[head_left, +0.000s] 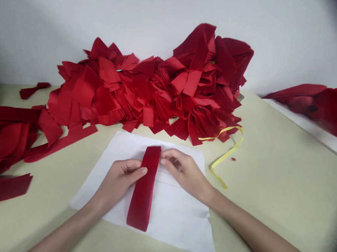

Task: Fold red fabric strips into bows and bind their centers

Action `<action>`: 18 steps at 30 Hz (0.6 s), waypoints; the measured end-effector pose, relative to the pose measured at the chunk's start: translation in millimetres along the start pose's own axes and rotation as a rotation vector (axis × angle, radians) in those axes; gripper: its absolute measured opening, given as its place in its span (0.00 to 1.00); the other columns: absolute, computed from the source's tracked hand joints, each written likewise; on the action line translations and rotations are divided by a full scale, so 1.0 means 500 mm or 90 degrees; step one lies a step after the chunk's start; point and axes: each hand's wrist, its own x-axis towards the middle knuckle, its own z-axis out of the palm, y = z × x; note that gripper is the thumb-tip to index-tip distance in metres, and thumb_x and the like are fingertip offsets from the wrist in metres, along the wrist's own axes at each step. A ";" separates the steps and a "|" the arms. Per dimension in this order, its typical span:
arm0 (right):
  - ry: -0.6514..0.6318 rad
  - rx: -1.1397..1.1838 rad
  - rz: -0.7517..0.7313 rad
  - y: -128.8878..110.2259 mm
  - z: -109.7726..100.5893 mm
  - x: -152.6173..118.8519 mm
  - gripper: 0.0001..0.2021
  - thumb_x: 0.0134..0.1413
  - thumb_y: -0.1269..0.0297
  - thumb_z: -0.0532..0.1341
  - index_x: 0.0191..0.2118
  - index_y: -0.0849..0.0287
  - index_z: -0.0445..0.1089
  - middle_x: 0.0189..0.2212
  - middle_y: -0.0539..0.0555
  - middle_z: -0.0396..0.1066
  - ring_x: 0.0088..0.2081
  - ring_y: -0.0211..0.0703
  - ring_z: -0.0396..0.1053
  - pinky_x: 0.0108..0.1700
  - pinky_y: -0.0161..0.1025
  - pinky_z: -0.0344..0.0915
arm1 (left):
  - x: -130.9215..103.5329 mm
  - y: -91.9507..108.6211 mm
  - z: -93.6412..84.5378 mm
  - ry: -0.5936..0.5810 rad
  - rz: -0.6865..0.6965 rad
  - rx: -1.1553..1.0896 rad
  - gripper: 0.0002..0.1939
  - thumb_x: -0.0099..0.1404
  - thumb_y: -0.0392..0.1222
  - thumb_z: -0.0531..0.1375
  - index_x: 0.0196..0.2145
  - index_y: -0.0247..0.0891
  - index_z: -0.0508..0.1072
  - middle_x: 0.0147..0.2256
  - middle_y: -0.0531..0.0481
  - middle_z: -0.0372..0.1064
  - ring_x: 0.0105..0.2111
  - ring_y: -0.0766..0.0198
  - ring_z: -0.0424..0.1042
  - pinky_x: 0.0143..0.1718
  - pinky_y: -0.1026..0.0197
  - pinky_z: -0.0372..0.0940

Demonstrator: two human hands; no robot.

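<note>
A dark red velvet ribbon point(142, 192), folded into a long flat loop, lies lengthwise over a white sheet of paper point(180, 217) with thin ruled lines. My left hand point(123, 178) grips the ribbon's left edge, thumb on top and fingers behind it. On the other side, my right hand point(180, 168) is beside the ribbon's upper right edge. Its thumb and fingers are curled close together near that edge; whether anything is pinched between them is too small to make out.
A big heap of red ribbon pieces point(148, 87) spreads along the wall. More red ribbons point(9, 140) lie at the left. A yellow strip point(229, 153) curls on the table point(273, 176) at right. Further right, a white board or tray edge point(304, 125) borders more red ribbon point(322, 104).
</note>
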 end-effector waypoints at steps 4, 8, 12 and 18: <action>0.004 -0.230 -0.072 0.015 -0.022 0.004 0.17 0.54 0.59 0.59 0.50 0.54 0.66 0.47 0.57 0.61 0.50 0.49 0.59 0.52 0.48 0.60 | 0.000 0.014 -0.027 -0.058 -0.064 -0.031 0.07 0.57 0.43 0.60 0.25 0.36 0.72 0.24 0.54 0.66 0.25 0.66 0.64 0.28 0.64 0.58; -0.082 -0.279 -0.101 0.026 -0.051 0.010 0.19 0.53 0.62 0.60 0.53 0.51 0.65 0.48 0.55 0.59 0.52 0.48 0.56 0.55 0.48 0.57 | 0.002 0.028 -0.057 -0.161 -0.094 0.044 0.07 0.55 0.40 0.61 0.21 0.37 0.71 0.18 0.57 0.62 0.19 0.70 0.58 0.22 0.67 0.52; -0.173 -0.269 -0.107 0.024 -0.084 0.015 0.20 0.51 0.66 0.61 0.51 0.48 0.66 0.48 0.52 0.59 0.52 0.45 0.56 0.56 0.43 0.56 | -0.004 0.048 -0.095 -0.177 -0.071 0.165 0.09 0.53 0.42 0.62 0.19 0.38 0.70 0.17 0.57 0.59 0.19 0.70 0.57 0.21 0.67 0.50; -0.173 -0.251 -0.082 0.014 -0.094 0.014 0.19 0.49 0.67 0.61 0.49 0.48 0.67 0.48 0.52 0.59 0.52 0.45 0.56 0.55 0.44 0.56 | -0.041 0.111 -0.161 0.108 0.077 0.407 0.12 0.57 0.48 0.59 0.32 0.37 0.76 0.26 0.53 0.71 0.29 0.61 0.69 0.30 0.64 0.61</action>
